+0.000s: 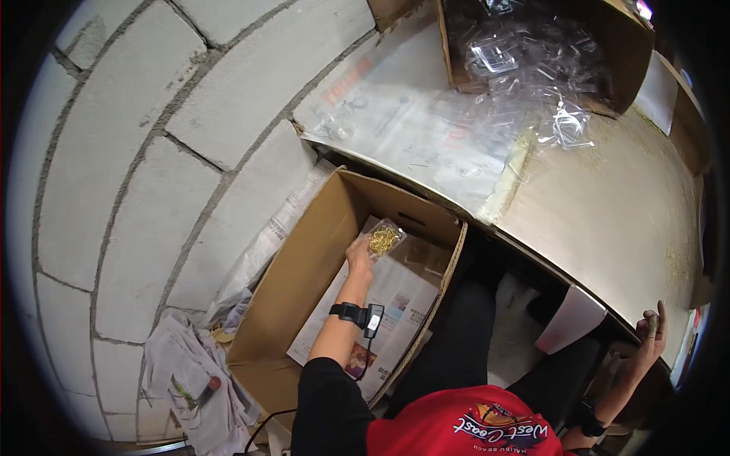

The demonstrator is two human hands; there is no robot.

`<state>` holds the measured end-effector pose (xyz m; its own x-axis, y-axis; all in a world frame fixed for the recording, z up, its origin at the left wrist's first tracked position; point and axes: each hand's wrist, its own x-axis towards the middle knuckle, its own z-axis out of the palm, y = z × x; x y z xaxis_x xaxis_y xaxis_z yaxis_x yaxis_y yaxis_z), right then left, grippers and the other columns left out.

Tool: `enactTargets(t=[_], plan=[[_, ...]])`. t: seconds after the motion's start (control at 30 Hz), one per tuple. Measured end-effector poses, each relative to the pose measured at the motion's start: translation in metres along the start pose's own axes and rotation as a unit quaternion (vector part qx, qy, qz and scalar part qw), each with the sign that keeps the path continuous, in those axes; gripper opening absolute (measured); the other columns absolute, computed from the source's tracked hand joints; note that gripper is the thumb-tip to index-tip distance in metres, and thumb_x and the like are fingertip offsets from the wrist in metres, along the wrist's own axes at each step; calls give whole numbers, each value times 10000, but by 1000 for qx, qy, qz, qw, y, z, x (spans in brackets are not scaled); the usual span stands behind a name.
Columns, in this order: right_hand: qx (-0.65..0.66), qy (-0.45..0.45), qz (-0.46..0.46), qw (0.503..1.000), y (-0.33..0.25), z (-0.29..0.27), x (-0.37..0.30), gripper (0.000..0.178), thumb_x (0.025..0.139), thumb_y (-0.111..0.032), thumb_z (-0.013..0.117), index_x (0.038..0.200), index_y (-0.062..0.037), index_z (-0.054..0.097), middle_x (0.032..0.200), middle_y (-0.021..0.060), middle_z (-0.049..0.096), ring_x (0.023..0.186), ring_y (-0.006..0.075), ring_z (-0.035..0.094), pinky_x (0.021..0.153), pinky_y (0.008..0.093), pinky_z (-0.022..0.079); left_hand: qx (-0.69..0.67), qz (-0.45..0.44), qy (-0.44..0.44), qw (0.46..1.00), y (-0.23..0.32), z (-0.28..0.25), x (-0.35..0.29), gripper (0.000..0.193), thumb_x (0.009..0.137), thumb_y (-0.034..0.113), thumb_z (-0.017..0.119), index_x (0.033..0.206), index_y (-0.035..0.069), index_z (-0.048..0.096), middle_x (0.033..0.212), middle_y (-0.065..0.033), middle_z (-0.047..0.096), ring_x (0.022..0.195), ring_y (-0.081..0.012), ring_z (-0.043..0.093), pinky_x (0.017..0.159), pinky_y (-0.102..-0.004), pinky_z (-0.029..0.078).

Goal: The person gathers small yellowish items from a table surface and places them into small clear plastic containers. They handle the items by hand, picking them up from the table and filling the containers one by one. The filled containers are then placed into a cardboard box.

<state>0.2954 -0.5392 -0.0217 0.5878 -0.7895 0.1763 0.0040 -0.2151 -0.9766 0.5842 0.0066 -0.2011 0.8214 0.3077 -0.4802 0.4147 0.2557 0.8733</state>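
Observation:
My left hand [360,254] reaches down inside a deep cardboard box [285,277]. Its fingers grip the near end of a small clear plastic box [399,229] that holds many thin gold-coloured pieces [382,241]. Printed newspaper sheets [395,285] line the bottom of the cardboard box, beneath my forearm. Another clear plastic box [437,259] seems to lie by the inner right wall. Far to the right, my right hand [652,328] is raised at the table's edge with fingers stretched out, holding nothing.
On the table [608,205], a tipped cardboard carton [635,57] spills clear plastic cases [532,64]. A clear sheet [411,121] covers the table's left part. A block wall [129,205] rises at the left, with crumpled newspaper [190,372] along its foot.

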Motion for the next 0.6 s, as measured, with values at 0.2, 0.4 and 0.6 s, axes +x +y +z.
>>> enactTargets(t=[0.2,0.4,0.6], plan=[[-132,-69,-18,989,-12,38,-5,378,930,-163,528,1269,1,503,880,29,554,701,63,484,623,203,415,-78,-49,126,988,-96,22,74,169,913,104,520,1044,40,605,805,-71,605,680,-170,579,546,-319,490],[-233,-92,-7,968,-32,65,2,248,866,-43,572,1102,29,591,857,82,615,790,140,596,687,263,484,240,64,59,967,-197,-39,201,141,792,115,528,858,22,612,758,-85,597,666,-195,560,570,-323,490],[-324,-6,-162,932,-30,24,70,291,851,-57,585,1137,-5,579,1094,153,614,997,262,599,891,327,459,397,240,54,884,-130,0,145,300,707,-46,455,954,-128,603,935,-236,641,848,-325,625,761,-418,510]])
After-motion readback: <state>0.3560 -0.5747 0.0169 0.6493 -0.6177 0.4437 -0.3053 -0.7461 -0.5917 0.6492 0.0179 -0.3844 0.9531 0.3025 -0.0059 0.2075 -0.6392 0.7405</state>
